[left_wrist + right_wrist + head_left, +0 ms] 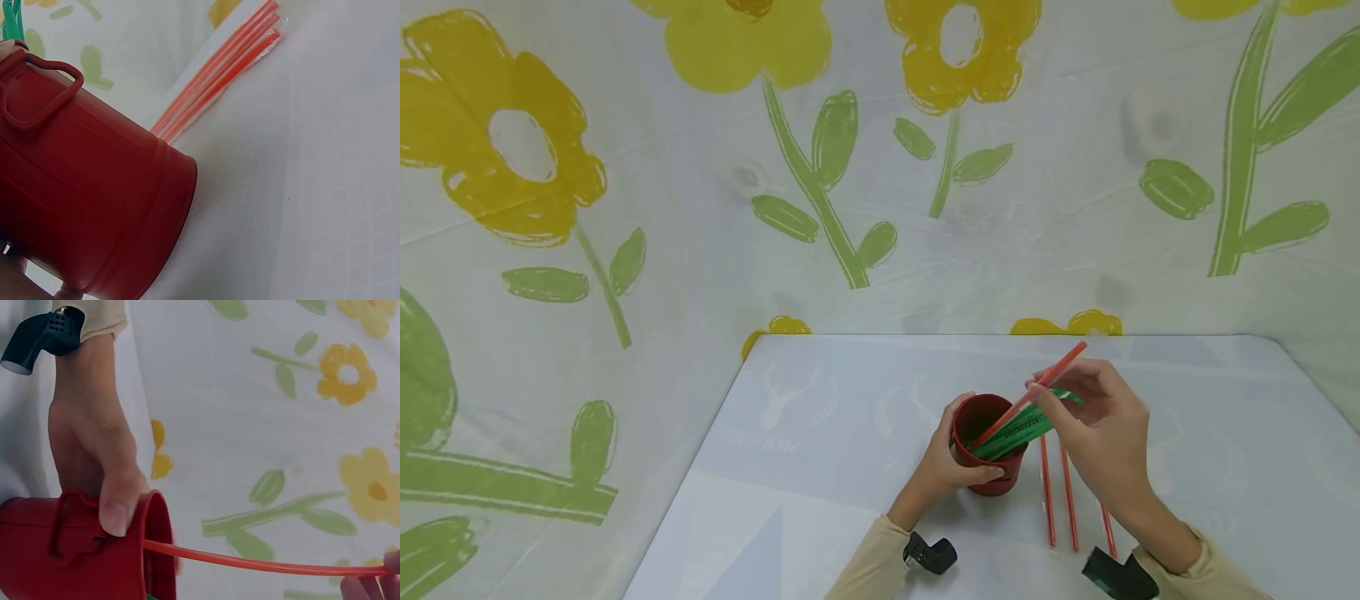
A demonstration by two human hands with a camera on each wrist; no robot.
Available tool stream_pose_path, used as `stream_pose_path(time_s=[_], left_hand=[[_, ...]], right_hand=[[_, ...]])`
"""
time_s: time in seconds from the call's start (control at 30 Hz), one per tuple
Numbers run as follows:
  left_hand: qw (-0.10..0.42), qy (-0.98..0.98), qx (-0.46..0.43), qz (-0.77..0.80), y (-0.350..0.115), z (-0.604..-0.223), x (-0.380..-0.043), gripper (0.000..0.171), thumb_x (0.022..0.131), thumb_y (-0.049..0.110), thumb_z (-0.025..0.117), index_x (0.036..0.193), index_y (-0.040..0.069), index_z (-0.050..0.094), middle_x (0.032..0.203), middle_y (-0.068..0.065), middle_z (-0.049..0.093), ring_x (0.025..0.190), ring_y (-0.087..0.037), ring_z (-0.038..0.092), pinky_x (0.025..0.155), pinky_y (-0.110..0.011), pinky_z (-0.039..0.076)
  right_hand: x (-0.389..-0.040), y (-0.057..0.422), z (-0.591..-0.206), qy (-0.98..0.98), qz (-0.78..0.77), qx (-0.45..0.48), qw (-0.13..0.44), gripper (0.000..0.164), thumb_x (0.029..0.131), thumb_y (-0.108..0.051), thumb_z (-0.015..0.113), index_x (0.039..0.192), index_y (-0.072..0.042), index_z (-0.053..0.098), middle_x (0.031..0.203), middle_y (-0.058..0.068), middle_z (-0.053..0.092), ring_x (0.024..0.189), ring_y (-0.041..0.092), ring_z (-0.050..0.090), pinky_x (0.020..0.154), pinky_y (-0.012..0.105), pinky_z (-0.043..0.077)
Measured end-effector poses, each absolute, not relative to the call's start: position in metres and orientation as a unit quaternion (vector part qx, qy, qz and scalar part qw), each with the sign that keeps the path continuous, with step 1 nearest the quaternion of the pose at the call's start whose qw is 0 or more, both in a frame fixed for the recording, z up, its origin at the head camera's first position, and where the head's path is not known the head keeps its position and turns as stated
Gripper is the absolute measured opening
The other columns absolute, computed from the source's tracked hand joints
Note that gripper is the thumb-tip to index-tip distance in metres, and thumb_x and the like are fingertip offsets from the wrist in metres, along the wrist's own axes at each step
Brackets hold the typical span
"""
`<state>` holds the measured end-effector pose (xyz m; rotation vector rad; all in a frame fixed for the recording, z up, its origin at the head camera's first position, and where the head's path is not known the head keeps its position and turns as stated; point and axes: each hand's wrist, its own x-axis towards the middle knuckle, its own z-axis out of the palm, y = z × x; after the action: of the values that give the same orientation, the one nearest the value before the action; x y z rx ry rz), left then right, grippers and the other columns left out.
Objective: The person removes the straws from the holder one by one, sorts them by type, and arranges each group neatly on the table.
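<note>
My left hand [946, 460] grips a small red metal pot [998, 482] around its side, with the thumb near the rim. The pot leans over, its mouth toward the right hand. Between thumb and fingertips my right hand [1108, 429] pinches a long orange stick [1062, 365], like a straw. Its lower end is inside the pot, as the right wrist view also shows. Green printed strips [1018, 431] stand slantwise in the pot, their upper ends passing under the right hand's fingers. A wire loop handle [75, 72] is on the pot's side.
Several orange sticks [1070, 508] in clear wrapping lie side by side on the pale table [820, 467], close to the right forearm. Black wrist cameras [931, 553] sit at both sleeves. A flower-printed cloth [700, 250] hangs behind the table and along its left side.
</note>
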<state>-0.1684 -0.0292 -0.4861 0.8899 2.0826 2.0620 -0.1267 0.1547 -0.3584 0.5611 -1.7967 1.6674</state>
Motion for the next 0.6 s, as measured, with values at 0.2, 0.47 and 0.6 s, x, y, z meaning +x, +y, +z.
stream_pose_path(time_s=[0.2, 0.47, 0.6], left_hand=[[0.038, 0.673, 0.298, 0.676, -0.031, -0.474, -0.164, 0.084, 0.078, 0.021, 0.076, 0.143, 0.005, 0.026, 0.137, -0.013, 0.044, 0.126, -0.030, 0.040, 0.094, -0.032, 0.046], [0.059, 0.669, 0.300, 0.678, -0.031, -0.474, -0.165, 0.086, 0.078, 0.017, 0.075, 0.145, 0.003, 0.022, 0.140, -0.018, 0.040, 0.128, -0.037, 0.036, 0.096, -0.046, 0.044], [0.052, 0.663, 0.300, 0.684, -0.030, -0.481, -0.168, 0.086, 0.078, 0.019, 0.076, 0.145, 0.005, 0.023, 0.139, -0.017, 0.041, 0.127, -0.038, 0.037, 0.095, -0.048, 0.045]], right_hand=[[-0.125, 0.161, -0.350, -0.673, 0.633, 0.198, 0.328, 0.034, 0.073, 0.024, 0.064, 0.104, 0.017, 0.053, 0.091, 0.017, 0.063, 0.085, 0.016, 0.068, 0.074, 0.020, 0.053], [-0.124, 0.169, -0.339, -0.606, 0.687, 0.212, 0.339, 0.035, 0.072, 0.027, 0.061, 0.104, 0.023, 0.049, 0.091, 0.019, 0.063, 0.082, 0.020, 0.068, 0.070, 0.023, 0.054], [-0.121, 0.172, -0.332, -0.575, 0.713, 0.214, 0.339, 0.035, 0.072, 0.029, 0.059, 0.105, 0.023, 0.048, 0.091, 0.020, 0.063, 0.081, 0.023, 0.068, 0.069, 0.024, 0.055]])
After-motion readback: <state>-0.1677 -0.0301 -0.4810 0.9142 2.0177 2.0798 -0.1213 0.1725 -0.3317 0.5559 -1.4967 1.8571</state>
